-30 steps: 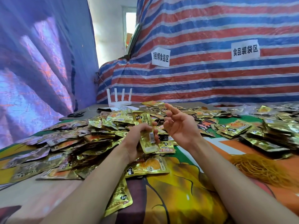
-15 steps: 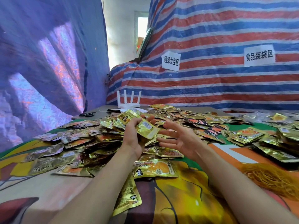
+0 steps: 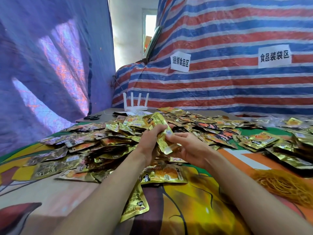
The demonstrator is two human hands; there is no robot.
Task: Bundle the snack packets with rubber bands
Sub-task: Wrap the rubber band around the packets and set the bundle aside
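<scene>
a small stack of shiny gold foil snack packets (image 3: 160, 131) is gripped upright by the left hand (image 3: 150, 141) and pinched at its lower end by the right hand (image 3: 188, 146), probably so its edges are squared for banding; the tangled heap of orange rubber bands (image 3: 286, 185) lies within reach.

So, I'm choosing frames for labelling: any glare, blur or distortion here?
Head view: wide-angle bending at the edges; the window is blown out; foil glare on the loose packets; the right hand looks slightly soft; the left hand and held packets are sharp.

Gold packets (image 3: 118, 133); red-blue-white striped tarp (image 3: 220, 89); yellow rubber bands (image 3: 284, 185).
</scene>
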